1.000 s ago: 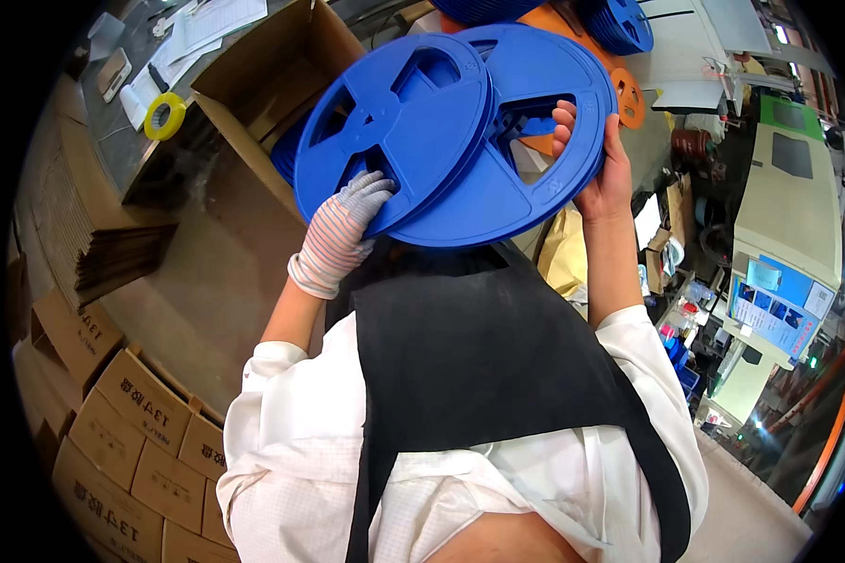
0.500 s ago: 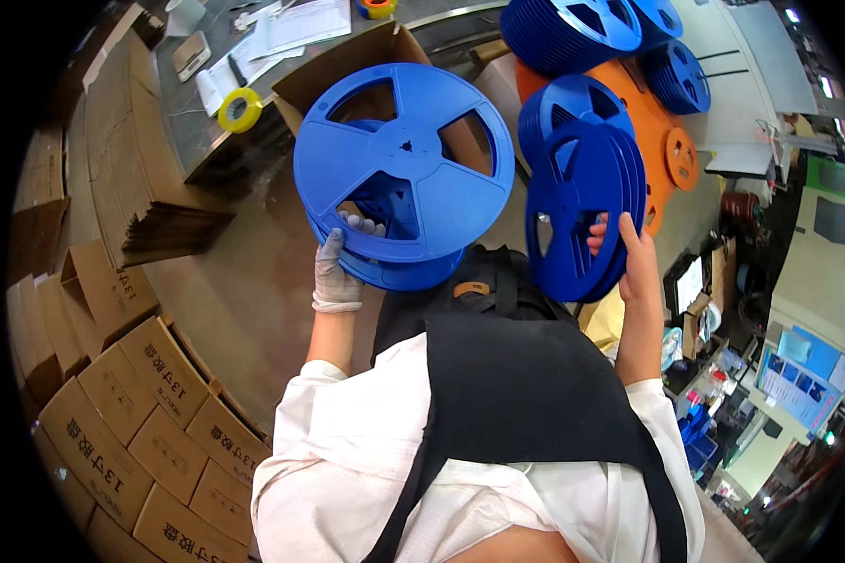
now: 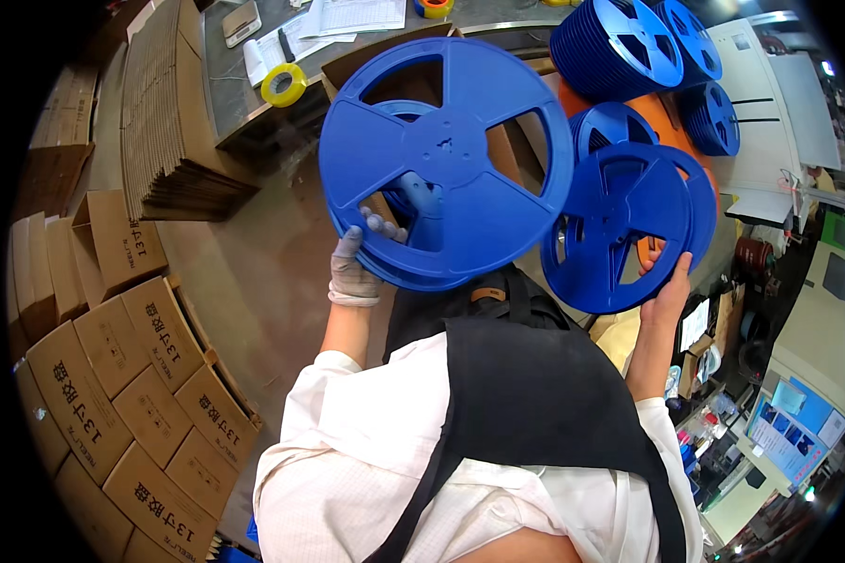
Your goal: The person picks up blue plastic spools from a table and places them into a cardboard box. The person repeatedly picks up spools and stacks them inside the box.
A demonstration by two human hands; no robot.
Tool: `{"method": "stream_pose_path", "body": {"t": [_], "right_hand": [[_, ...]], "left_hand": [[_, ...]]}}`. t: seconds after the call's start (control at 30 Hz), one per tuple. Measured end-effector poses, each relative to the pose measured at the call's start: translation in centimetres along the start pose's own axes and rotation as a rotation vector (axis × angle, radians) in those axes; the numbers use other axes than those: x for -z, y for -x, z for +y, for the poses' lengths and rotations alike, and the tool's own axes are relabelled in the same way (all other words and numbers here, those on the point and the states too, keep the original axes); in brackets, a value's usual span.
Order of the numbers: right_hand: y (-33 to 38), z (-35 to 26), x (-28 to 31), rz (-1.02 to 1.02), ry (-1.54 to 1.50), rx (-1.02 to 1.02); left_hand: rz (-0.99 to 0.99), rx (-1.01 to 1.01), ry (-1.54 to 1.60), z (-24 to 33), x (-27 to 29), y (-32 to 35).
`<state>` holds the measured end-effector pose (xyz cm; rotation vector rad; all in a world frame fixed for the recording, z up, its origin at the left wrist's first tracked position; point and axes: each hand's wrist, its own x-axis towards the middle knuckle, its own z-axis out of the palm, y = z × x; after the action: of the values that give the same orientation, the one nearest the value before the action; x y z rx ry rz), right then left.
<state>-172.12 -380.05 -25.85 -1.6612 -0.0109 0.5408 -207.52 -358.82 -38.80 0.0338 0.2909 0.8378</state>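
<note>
Change: your left reels [image 3: 444, 145] and right reels [image 3: 615, 211] are no longer one overlapping clump as they are a second ago; each blue set hangs in its own hand. Half a second ago the right one is turned well toward its edge; now it's swung more face-on, so you see the hub and windows instead of the stacked rims. The left set stays face-on and looks a bit bigger in view. Grip, left hand [image 3: 355, 272] (gloved): closed on the lower left of its set, thumb at the rim, fingers through a window. Grip, right hand [image 3: 667, 293] (bare): closed on the lower right rim, thumb outside, fingertips in a window. The edges of the two sets nearly meet in view; can't tell if they touch, nor how many reels are in each. Left set is above an open cardboard box [image 3: 359, 62]; right set is in front of a small blue stack [image 3: 620, 122], near a taller stack [image 3: 610, 52]. My read: the load is now split, both hands are occupied, and the right face is easier to see.
</note>
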Motion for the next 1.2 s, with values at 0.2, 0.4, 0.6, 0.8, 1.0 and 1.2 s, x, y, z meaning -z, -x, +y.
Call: {"method": "stream_pose_path", "body": {"t": [0.2, 0.4, 0.6, 0.8, 1.0, 1.2], "right_hand": [[-2.4, -1.3, 3.4, -0.034, -0.356, 0.015], [-3.1, -1.4, 5.0, -0.385, -0.801, -0.059], [-2.5, -1.7, 3.3, -0.509, -0.912, -0.17], [-2.4, -2.1, 1.4, -0.547, -0.844, -0.202], [-2.5, -2.8, 0.8, -0.592, -0.84, -0.264], [-2.3, -4.3, 1.2, -0.404, -0.782, -0.298]], "left_hand": [[0.18, -0.091, -0.023, -0.6, -3.8, -2.0], [0.681, -0.19, -0.979, -2.4, -3.7, -2.8], [0.482, -0.393, -1.256, -3.0, -0.1, -1.1], [0.028, -0.536, -1.151, -3.9, -4.0, -3.0], [-0.121, -0.477, -1.093, -6.0, -5.4, -3.1], [-0.477, -0.541, -1.763, -7.0, -4.9, -3.6]]}}
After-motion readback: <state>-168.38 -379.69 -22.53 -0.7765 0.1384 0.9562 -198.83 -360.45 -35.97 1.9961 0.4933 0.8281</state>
